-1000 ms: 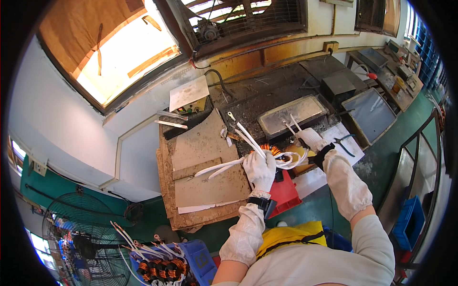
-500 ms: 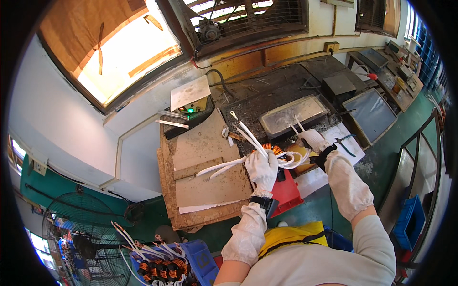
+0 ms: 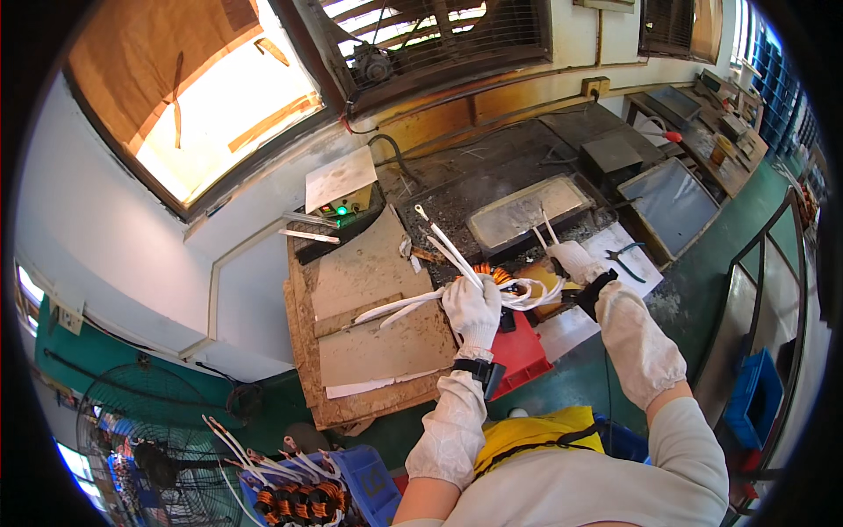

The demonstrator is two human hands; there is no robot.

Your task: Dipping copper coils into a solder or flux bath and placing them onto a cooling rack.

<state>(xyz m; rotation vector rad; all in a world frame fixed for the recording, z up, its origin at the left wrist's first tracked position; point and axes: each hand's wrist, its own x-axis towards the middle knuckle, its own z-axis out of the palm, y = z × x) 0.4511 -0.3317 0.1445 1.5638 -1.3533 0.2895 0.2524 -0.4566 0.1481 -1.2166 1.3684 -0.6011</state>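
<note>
The orange-and-black wound coil (image 3: 494,273) is sitting just beyond your left hand (image 3: 474,307), partly hidden by it, near the front edge of the bench; whether it is resting on anything, I cannot tell. Your gloved left fingers are closing around its white leads (image 3: 452,250), two of which are sticking up and away while others are stretching left above the cardboard (image 3: 378,351). Your right hand (image 3: 575,262) is pinching a pair of lead ends (image 3: 551,227), and their tips are reaching the near edge of the rectangular metal trough (image 3: 514,241); whether they are touching its grey contents, I cannot tell. A red bin (image 3: 518,351) is standing below the coil, and pliers (image 3: 625,256) are lying open on white paper beside your right hand. Farther left, a control box (image 3: 356,204) is showing a green light under a pale panel. A grey tray (image 3: 672,206) is sitting right of the trough. At lower left, a blue crate (image 3: 369,487) is holding more coils (image 3: 299,501) beside a large fan (image 3: 140,439).
</note>
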